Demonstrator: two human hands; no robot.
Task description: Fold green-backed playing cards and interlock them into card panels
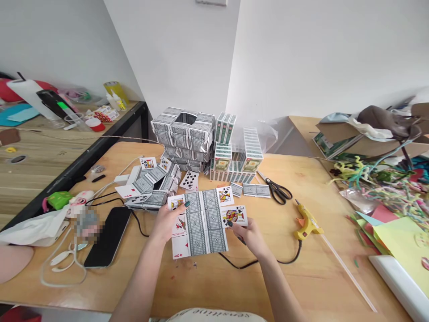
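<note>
A panel of joined playing cards (204,223), grey patterned backs up, is held above the table in front of me. Face-up card parts stick out at its sides. My left hand (166,221) grips its left edge, thumb on top. At the right edge, my right hand (250,235) pinches a jack card (237,214); whether that card is fixed to the panel I cannot tell. Behind lies a box-like piece made of cards (167,181), with loose cards on it. A ten-like spade card (189,180) rests beside it.
Stacked card-covered boxes (184,134) stand at the back beside packs of cards (223,165). Scissors (279,191) and a corded yellow glue gun (306,223) lie right. A black phone (109,237) and white cables are left. Coloured paper (395,241) covers the right edge.
</note>
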